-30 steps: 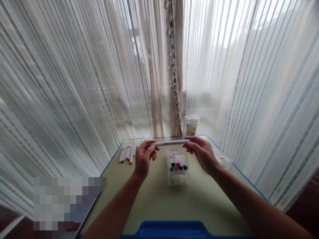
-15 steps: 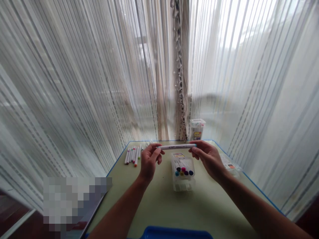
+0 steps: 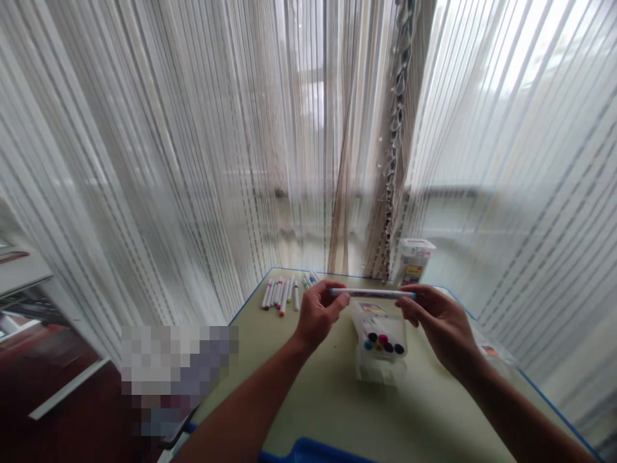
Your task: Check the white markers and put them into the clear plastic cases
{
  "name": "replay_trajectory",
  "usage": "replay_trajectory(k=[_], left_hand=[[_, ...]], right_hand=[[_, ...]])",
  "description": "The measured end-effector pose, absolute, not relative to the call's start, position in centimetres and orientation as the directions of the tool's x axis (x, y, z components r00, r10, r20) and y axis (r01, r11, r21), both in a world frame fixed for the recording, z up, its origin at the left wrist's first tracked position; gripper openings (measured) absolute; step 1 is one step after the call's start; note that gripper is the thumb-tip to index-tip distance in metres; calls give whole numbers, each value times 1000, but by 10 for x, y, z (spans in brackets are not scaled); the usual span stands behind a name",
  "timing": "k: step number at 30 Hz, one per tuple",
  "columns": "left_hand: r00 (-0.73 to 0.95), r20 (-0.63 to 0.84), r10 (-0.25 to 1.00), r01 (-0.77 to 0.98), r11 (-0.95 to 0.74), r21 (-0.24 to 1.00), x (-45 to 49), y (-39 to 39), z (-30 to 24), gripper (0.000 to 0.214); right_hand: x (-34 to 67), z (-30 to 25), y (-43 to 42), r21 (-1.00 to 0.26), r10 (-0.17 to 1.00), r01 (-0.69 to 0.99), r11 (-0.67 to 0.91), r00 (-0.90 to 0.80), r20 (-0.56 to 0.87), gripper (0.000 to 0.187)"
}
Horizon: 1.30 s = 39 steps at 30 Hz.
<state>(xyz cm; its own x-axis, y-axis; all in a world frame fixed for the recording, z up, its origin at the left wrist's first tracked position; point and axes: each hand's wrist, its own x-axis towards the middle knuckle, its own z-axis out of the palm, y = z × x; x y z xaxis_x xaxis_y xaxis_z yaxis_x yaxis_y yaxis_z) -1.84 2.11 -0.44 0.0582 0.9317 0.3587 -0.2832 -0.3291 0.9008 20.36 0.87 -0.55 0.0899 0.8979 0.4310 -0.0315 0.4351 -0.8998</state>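
Observation:
A long white marker [image 3: 372, 294] is held level above the table, one end in each hand. My left hand [image 3: 319, 312] pinches its left end with thumb and fingers closed. My right hand [image 3: 441, 325] grips the right end, where a bluish cap tip shows. Just below the marker a clear plastic box [image 3: 382, 347] lies on the pale green table [image 3: 337, 399] with several markers inside, their coloured caps facing me.
Several loose markers [image 3: 282, 294] lie in a row at the table's far left. A clear lidded container [image 3: 413, 260] stands at the far edge. A flat packet [image 3: 490, 351] lies at the right. Sheer striped curtains surround the table. A blue handle [image 3: 313, 452] is at the near edge.
The view has swung left, so table and hands sit further right in the picture. Both hands keep the same hold on the marker above the box.

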Motion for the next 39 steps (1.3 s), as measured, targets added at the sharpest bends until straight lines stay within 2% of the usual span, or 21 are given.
replay_trajectory(k=[8,19,22,28,33,39], left_hand=[[79,354,932,-221,-330,918,-21,21,-4,35],[78,353,932,-275,-320,906,-18,21,-2,31],[83,349,933,-321,-306,896,-19,21,-2,32],[96,310,946,-404,-248,880,-20,22,-4,34],[97,306,947,-429,-238,871,-20,21,-5,32],[91,335,938,-319,-291,902,-20,19,-2,26]], right_hand=[[193,6,5,-904,906,-67,423,62,419,38],[200,-4,9,-892,889,41,450,76,452,30],[203,-8,10,-895,893,22,445,69,445,28],[202,-9,12,-911,912,-60,408,85,402,39],[201,-8,10,-917,921,-105,384,108,373,38],[205,-13,11,-904,900,-20,428,103,423,33]])
